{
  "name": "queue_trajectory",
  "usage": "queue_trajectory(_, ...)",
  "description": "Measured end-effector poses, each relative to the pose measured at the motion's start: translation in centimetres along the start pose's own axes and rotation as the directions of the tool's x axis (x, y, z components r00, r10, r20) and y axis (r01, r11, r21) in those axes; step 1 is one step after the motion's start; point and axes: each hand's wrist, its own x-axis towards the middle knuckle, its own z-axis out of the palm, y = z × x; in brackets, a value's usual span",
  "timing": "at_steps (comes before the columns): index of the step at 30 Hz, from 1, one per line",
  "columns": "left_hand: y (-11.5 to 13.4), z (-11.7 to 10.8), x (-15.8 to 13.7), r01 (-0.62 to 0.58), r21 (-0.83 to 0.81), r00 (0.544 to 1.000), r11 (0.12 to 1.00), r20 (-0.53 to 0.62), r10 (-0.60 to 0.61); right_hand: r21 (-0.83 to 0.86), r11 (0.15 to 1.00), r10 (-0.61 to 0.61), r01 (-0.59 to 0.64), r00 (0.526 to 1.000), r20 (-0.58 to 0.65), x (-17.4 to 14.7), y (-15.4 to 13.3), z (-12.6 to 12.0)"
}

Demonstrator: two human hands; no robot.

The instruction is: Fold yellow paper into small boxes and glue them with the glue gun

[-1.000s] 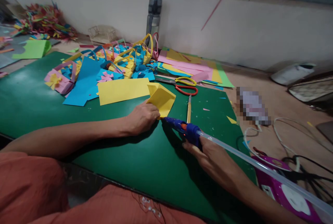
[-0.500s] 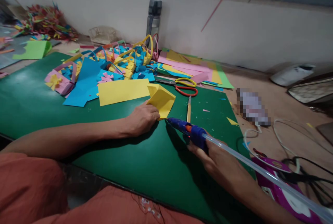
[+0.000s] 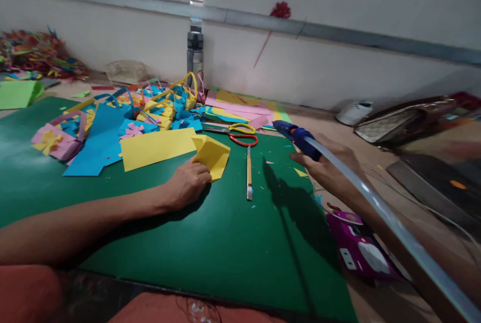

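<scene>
My left hand (image 3: 190, 183) is closed on a folded piece of yellow paper (image 3: 213, 156), holding it down on the green board (image 3: 210, 248). In my right hand (image 3: 330, 163) is a blue hot glue gun (image 3: 304, 141), raised over the board's right side with its nozzle pointing left. A long clear glue stick (image 3: 361, 188) runs out of its back. Beside the folded paper lie a flat yellow sheet (image 3: 158, 148), scissors (image 3: 240, 135) with red and yellow handles, and a craft knife (image 3: 248, 175).
Several small paper baskets (image 3: 62, 137) and a blue sheet (image 3: 99, 137) crowd the board's far left. Stacked coloured paper (image 3: 240, 105) lies behind the scissors. At right sit a purple power strip (image 3: 356, 248), a cable and a white object (image 3: 353, 112) by the wall.
My right hand has lifted the glue gun up and right, off the folded paper's lower edge. The left hand keeps hold of the paper. The camera view has turned right and up.
</scene>
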Motion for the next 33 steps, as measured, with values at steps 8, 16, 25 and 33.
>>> queue_trajectory(8,-0.2,0.4,-0.2,-0.028,0.015,0.998,1.0,-0.059,0.028,-0.265,0.962,0.007,0.063,0.966,0.258,1.4,3.1,4.4)
queue_trajectory(16,-0.6,0.2,-0.5,-0.043,-0.012,0.998,0.999,-0.042,0.042,-0.421,0.902,0.031,0.099,0.957,0.29,0.5,1.5,5.6)
queue_trajectory(25,-0.6,0.0,-0.4,-0.076,0.0,0.996,0.997,-0.048,0.076,-0.276,0.852,-0.364,0.445,0.882,0.3,-3.1,-6.9,5.9)
queue_trajectory(33,-0.3,-0.4,-0.3,-0.116,0.033,0.993,0.993,-0.022,0.117,-0.254,0.863,-0.344,0.437,0.876,0.338,-3.8,-8.6,7.5)
